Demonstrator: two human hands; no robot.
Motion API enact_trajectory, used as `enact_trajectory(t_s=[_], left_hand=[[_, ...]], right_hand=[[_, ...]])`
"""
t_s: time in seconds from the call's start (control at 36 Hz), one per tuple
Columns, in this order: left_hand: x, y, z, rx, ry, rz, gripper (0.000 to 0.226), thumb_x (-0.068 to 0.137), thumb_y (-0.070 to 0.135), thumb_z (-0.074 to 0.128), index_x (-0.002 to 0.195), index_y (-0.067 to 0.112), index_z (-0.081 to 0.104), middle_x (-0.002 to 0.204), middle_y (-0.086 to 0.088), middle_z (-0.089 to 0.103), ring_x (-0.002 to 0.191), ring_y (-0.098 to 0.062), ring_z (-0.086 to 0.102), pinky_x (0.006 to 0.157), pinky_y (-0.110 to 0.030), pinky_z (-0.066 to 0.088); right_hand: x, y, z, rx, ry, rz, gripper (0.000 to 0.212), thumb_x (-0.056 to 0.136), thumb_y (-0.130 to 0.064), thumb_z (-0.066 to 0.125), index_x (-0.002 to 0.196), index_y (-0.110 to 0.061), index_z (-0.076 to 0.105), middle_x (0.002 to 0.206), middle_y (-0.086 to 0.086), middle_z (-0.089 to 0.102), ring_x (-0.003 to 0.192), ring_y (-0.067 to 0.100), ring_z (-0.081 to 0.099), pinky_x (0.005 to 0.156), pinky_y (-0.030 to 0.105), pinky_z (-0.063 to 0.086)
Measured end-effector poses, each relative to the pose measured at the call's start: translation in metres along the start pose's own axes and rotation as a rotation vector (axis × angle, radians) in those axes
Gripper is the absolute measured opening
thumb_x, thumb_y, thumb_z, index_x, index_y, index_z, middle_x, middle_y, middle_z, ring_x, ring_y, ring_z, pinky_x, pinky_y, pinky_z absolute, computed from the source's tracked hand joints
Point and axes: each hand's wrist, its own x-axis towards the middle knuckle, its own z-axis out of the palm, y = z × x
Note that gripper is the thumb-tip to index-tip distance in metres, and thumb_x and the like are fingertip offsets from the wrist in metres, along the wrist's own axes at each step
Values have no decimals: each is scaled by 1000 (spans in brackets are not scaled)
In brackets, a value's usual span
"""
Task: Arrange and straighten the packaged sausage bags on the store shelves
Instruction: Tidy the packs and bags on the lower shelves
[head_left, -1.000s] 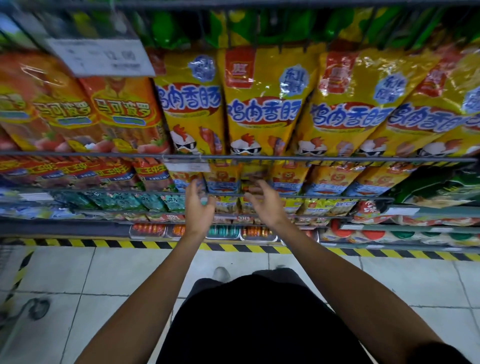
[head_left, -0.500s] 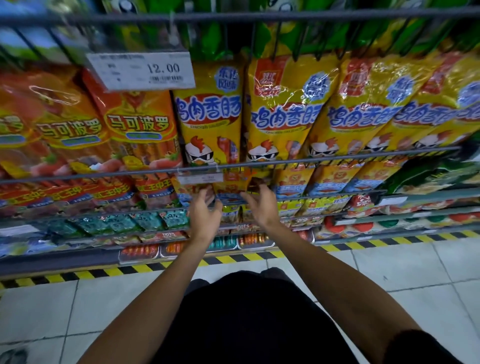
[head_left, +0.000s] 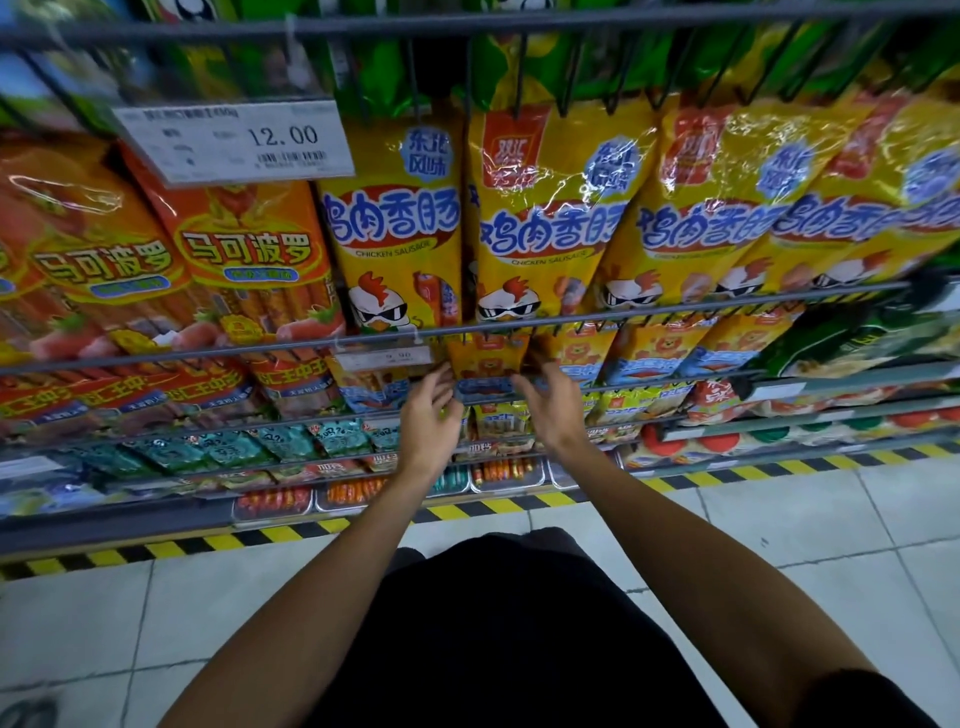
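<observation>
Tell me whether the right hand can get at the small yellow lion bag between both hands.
Probably yes: the right hand is already at the right edge of the small yellow lion bag, with nothing in between.

Price tag — "12.00"

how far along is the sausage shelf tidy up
Done: the yellow chicken sausage bags on the upper row hang in a fairly even line. In hand: the left hand and right hand reach to either side of a small yellow bag one row down; whether either has a grip is unclear. Left: the lower rows look untouched, and the orange bags lean.
</observation>
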Motion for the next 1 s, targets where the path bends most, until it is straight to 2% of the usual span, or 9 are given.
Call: enact_trajectory(t_s=[0.11, 0.17, 0.25, 0.42, 0.5, 0.64, 0.81, 0.89, 1.0], left_hand=[[7, 2, 5, 8, 1, -37, 59, 104, 6, 58, 158, 18, 38, 159, -6, 43, 144, -22, 45, 109, -29, 43], [11, 3, 7, 45, -7, -65, 62, 104, 10, 59, 160, 17, 34, 161, -8, 40, 147, -25, 43, 110, -33, 42], [14, 2, 12, 39, -17, -98, 63, 104, 8, 58, 161, 10, 32, 159, -11, 44, 145, -26, 45, 115, -34, 38], [12, 0, 20, 9, 42, -102, 54, 104, 7, 57, 156, 8, 42, 136, 0, 58, 131, -16, 55, 103, -20, 37], [11, -5, 21, 22, 50, -107, 55, 104, 6, 57, 156, 8, 40, 144, -7, 57, 134, -21, 54, 103, -21, 39], [15, -10, 21, 40, 53, -107, 56, 103, 2, 57, 156, 8, 39, 148, -10, 54, 138, -23, 51, 109, -25, 39], [15, -9, 24, 7, 145, -112, 46, 102, 1, 57, 147, 3, 51, 120, 0, 61, 125, -25, 61, 100, -23, 44], [8, -9, 28, -22, 187, -122, 47, 103, 4, 57, 150, 1, 48, 134, -10, 62, 124, -20, 58, 104, -24, 42], [0, -8, 30, -24, 200, -129, 52, 104, 4, 56, 154, 2, 43, 149, -13, 55, 136, -25, 53, 108, -25, 39]], right_hand=[[1, 2, 2, -49, -98, -20, 37, 101, -16, 65, 135, -3, 55, 124, 15, 69, 108, 31, 70, 91, 49, 58], [-1, 4, 4, -63, -137, -19, 43, 101, -14, 64, 140, -4, 49, 135, 14, 64, 118, 30, 66, 96, 49, 56], [-4, 8, 8, -93, -156, -5, 48, 101, -13, 65, 143, -3, 45, 131, 16, 65, 114, 33, 67, 96, 53, 55], [0, 7, 9, -73, -92, 21, 51, 102, -17, 63, 146, 1, 44, 125, 19, 68, 111, 33, 68, 89, 54, 58], [1, 7, 9, -97, -108, -9, 49, 101, -19, 65, 144, -4, 47, 126, 14, 68, 105, 29, 71, 83, 51, 60], [5, 8, 7, -124, -168, -28, 73, 96, -15, 71, 158, -12, 32, 136, 11, 63, 112, 27, 67, 93, 46, 59], [5, 9, 6, -114, -194, -4, 66, 96, -22, 72, 152, -10, 40, 139, 10, 61, 122, 28, 63, 97, 48, 56], [5, 8, 5, -123, -216, -28, 58, 96, -24, 72, 147, -11, 47, 137, 10, 63, 123, 29, 62, 98, 50, 55], [5, 12, 5, -171, -228, -99, 57, 96, -22, 72, 146, -12, 48, 137, 11, 62, 123, 32, 61, 98, 50, 54]])
